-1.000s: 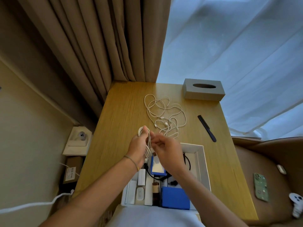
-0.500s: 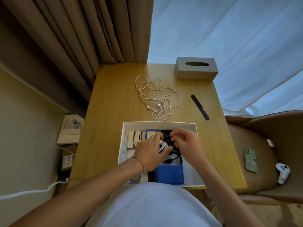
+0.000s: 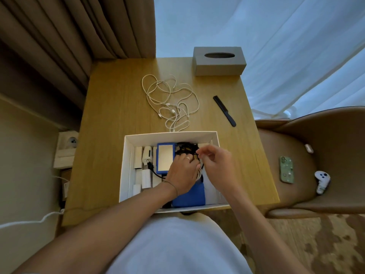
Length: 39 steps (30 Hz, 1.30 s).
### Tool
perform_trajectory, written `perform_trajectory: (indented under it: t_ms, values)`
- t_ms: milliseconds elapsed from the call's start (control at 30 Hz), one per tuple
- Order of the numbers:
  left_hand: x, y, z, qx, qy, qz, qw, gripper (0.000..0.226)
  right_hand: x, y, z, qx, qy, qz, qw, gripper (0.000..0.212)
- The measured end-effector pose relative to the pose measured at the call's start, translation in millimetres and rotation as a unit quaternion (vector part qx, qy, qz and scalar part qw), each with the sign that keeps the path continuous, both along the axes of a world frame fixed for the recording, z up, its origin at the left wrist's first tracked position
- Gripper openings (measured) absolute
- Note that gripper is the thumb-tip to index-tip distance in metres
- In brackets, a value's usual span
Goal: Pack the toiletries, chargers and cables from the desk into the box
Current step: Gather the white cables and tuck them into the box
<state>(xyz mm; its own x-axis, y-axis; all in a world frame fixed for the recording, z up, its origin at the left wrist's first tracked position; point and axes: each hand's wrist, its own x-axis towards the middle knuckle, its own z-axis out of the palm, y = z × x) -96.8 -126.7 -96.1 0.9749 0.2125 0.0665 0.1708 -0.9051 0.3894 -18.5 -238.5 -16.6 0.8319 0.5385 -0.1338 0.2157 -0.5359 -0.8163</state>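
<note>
Both hands are inside the box [image 3: 136, 139], the left hand [image 3: 182, 175] pressing a white cable [image 3: 199, 174] down and the right hand [image 3: 214, 163] pinching it, while beyond them loose cables [image 3: 169, 99] and a comb [image 3: 224, 110] wait unpacked on the desk [image 3: 110, 115]

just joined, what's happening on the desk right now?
A person is packing desk items into a white box. Both hands are inside it: the left hand lies over a coiled white cable, and the right hand pinches at the black cable beside it. Chargers and blue cases are already in the box. Not yet packed: a loose tangle of white cable and a black comb, both on the desk beyond the box.
</note>
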Motion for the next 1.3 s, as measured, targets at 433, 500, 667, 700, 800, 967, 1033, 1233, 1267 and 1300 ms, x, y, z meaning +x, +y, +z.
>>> perform_trajectory:
  t_ms: [433, 500, 667, 700, 800, 967, 1033, 1233, 1267, 1300]
  values:
    - [3.4, -0.1, -0.9, -0.056, 0.032, 0.010, 0.998, 0.017, 6.6, -0.8, -5.1, 0.004, -0.019, 0.024, 1.000, 0.020]
    - [1.9, 0.7, 0.1, -0.039, 0.046, -0.008, 0.998, 0.014, 9.5, 0.3, -5.2, 0.005, -0.022, 0.031, 0.999, 0.020]
    - [-3.3, 7.1, 7.8, -0.050, 0.073, -0.061, 0.994, 0.032, 23.5, 9.1, -5.8, 0.013, -0.011, 0.040, 0.999, 0.021]
    - [-3.1, 8.9, 12.8, -0.065, 0.066, -0.053, 0.994, 0.035, 27.8, 12.2, -4.8, 0.019, -0.006, 0.043, 0.999, 0.021]
    - [-2.8, 16.7, 31.5, -0.087, 0.022, -0.018, 0.996, 0.031, 43.7, 23.6, 1.7, 0.040, 0.002, 0.051, 0.998, 0.022]
    - [6.2, 44.4, 72.1, -0.078, -0.068, 0.023, 0.994, 0.023, 81.2, 50.6, 13.5, 0.047, 0.008, 0.057, 0.997, 0.025]
    - [15.9, 60.5, 87.2, -0.068, -0.094, 0.038, 0.993, 0.021, 98.3, 64.0, 15.5, 0.038, -0.002, 0.069, 0.997, 0.025]
    - [55.2, 113.8, 108.5, -0.039, -0.068, 0.105, 0.991, 0.026, 146.6, 114.5, -5.4, -0.137, 0.017, 0.180, 0.974, 0.019]
    - [60.7, 120.6, 107.2, -0.047, -0.055, 0.113, 0.991, 0.026, 151.0, 123.3, -11.3, -0.166, 0.022, 0.212, 0.963, 0.020]
    - [65.3, 126.2, 105.2, -0.053, -0.042, 0.121, 0.990, 0.026, 155.1, 132.1, -19.1, -0.194, 0.019, 0.243, 0.950, 0.023]
